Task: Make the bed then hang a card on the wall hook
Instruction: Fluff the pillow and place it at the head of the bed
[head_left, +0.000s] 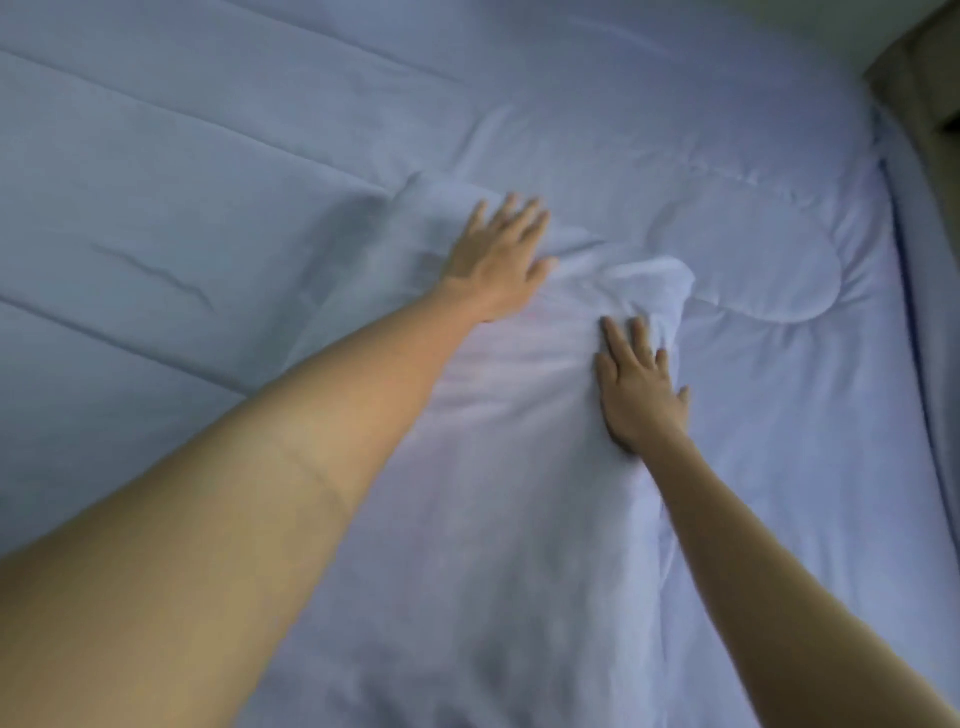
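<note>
both hands lie flat, fingers straight, on the pillow (519, 441) at centre: left hand (493, 260) at 11 o'clock, right hand (636, 384) at 2, likely smoothing it; card not seen

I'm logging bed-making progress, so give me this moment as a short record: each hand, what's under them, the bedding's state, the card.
left hand: flat, fingers straight, pressing the pillow's far end
right hand: flat on the pillow, nearer than the left
pillow: lies on the quilt, creased around the hands
quilt: spread out, some wrinkles beyond the pillow
card: not in view
</note>
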